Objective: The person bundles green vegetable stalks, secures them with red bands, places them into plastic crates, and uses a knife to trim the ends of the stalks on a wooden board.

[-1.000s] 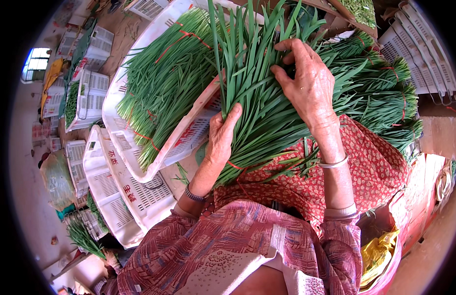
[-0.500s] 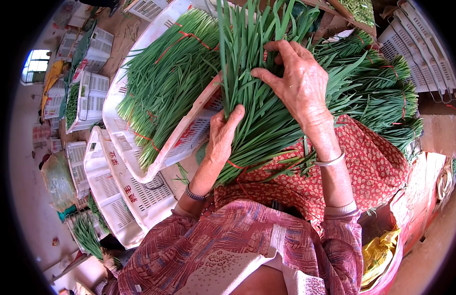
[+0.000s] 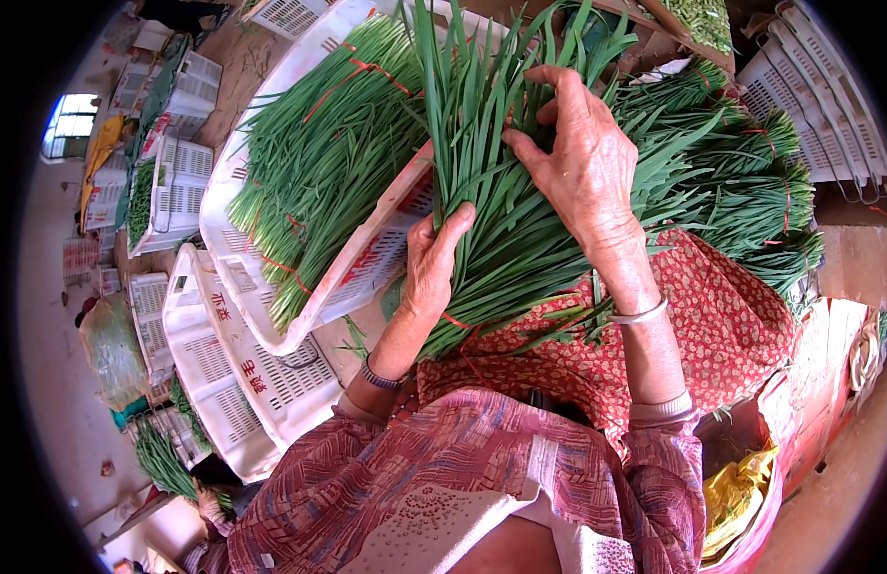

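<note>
Chive bundle (image 3: pixel 501 239) held by left hand (image 3: pixel 432 273); right hand (image 3: pixel 582 163) hides its middle.

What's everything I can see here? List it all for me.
Loose leaf bunch: one, green, on the lap, under both hands.
Tied bundles: several, green with red ties, right side.
Crate of greens: one, white, left of the bunch, filled with tied bundles.
Empty crates: several, white, lower left and on the floor.
Cloth: one, red patterned, over the lap.
Left hand: grips the bunch's lower end.
Right hand: fingers spread on the leaves.
</note>
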Action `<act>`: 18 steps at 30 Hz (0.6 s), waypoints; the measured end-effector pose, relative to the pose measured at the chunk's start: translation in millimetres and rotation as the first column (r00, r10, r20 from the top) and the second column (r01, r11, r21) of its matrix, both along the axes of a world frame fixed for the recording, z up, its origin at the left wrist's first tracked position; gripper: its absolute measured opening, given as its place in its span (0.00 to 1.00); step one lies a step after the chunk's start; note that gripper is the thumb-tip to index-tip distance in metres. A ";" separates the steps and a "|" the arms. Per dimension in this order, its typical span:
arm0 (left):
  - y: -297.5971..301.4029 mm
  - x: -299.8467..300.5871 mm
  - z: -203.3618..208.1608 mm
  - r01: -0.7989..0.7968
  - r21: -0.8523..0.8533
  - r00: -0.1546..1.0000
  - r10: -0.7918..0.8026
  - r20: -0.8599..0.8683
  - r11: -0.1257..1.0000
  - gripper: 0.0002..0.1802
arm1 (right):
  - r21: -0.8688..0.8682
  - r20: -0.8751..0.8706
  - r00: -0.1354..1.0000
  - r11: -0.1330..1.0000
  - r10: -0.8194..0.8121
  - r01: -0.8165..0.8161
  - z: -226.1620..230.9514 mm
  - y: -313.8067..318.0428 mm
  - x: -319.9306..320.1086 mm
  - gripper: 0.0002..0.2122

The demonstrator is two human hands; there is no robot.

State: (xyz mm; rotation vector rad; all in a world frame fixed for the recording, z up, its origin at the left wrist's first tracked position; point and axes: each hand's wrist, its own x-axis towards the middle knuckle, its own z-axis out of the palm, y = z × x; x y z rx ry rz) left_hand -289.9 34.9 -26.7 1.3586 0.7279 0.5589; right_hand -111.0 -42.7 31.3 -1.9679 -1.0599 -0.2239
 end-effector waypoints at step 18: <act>2.2 -1.8 -4.5 -0.030 0.035 1.000 0.030 0.010 0.999 0.19 | 0.122 -0.269 0.958 0.990 0.104 -0.073 8.2 -5.7 5.4 0.11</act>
